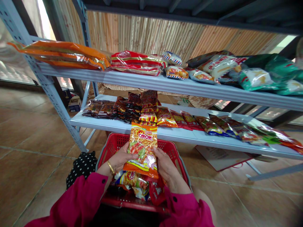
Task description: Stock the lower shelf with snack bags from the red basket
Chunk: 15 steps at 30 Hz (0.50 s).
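Note:
Between my two hands is an orange and yellow snack bag [142, 149], its front facing up, held above a red plastic basket [170, 145]. My left hand [123, 157] grips its left edge with the thumb on the front. On the right edge, my right hand [165, 164] presses from the side, its fingers partly hidden behind the bag. Inside the basket below lie more snack packets [132, 181], with a red packet [156, 190] at their right. The bag's top end is close to the lower shelf's front edge.
The lower shelf [184, 135] carries dark packets [104, 108], yellow and red striped packets [148, 116] and several flat snack bags [208, 125]. Larger bags, orange [66, 53] and red [137, 63], lie on the upper shelf [142, 78]. A flat box [220, 157] is under the rack.

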### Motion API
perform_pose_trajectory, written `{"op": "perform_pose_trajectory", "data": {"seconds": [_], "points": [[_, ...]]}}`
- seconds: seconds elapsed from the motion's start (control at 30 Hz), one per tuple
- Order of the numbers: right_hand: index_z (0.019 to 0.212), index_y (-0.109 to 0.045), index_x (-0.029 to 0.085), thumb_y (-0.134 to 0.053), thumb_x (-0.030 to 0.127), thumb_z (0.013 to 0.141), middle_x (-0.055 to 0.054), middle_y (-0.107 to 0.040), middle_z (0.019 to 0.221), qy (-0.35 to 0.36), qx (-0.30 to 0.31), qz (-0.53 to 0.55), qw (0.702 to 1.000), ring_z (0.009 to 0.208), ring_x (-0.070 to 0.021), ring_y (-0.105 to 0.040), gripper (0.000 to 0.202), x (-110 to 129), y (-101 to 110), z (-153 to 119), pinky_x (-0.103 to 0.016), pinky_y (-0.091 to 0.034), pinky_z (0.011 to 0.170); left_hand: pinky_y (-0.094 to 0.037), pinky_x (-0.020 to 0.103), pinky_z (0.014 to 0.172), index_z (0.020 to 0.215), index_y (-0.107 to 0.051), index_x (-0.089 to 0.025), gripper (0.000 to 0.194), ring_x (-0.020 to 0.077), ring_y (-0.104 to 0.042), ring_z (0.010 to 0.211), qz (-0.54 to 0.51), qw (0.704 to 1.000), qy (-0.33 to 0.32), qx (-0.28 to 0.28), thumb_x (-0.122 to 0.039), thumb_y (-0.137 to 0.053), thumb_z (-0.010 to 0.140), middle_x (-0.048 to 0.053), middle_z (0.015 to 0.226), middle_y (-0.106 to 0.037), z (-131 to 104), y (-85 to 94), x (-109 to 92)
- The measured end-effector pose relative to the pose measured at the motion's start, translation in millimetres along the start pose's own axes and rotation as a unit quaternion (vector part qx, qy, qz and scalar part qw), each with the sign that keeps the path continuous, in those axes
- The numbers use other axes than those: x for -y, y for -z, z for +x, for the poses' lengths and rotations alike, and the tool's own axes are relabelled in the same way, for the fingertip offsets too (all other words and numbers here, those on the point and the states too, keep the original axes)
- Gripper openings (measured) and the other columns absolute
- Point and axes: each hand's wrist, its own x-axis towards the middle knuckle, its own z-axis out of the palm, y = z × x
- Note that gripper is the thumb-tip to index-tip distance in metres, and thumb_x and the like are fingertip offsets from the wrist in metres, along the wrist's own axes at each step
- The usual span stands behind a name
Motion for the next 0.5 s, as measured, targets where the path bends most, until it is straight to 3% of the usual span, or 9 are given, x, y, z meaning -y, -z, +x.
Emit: {"op": "perform_pose_trajectory", "data": {"seconds": [0.13,0.23,0.5], "points": [[0.110,-0.062,0.024,-0.080,0.033,0.066,-0.006,-0.073,0.104,-0.051,0.055,-0.076,0.994,0.084,-0.0238,-0.071,0.049,3.2,0.8,-15.5,-0.036,-0.058,0.067,-0.052,0.044,0.086,0.122,-0.047,-0.019,0.077,0.0277,-0.070,0.090,0.000,0.999,-0.037,-0.022,-0.016,-0.086,0.055,0.012,0.107,-0.070,3.4,0.4,-6.9],[0.113,-0.059,0.028,-0.080,0.030,0.066,-0.004,-0.071,0.108,-0.068,0.064,-0.097,0.991,0.078,-0.0192,-0.071,0.052,2.8,2.4,-20.8,-0.029,-0.057,0.056,-0.053,0.043,0.085,0.118,-0.049,-0.017,0.073,0.0270,-0.070,0.088,0.004,0.998,-0.048,-0.047,-0.016,-0.086,0.056,0.014,0.107,-0.070,4.6,-0.7,-9.9],[0.113,-0.059,0.028,-0.080,0.027,0.065,-0.002,-0.072,0.103,-0.042,0.055,-0.073,0.995,0.074,-0.0166,-0.070,0.052,1.1,7.5,-12.9,-0.026,-0.057,0.057,-0.053,0.041,0.086,0.113,-0.050,-0.015,0.064,0.0274,-0.069,0.094,0.008,0.999,-0.041,-0.034,-0.016,-0.084,0.059,0.015,0.109,-0.069,1.5,-12.3,-15.2]]}}
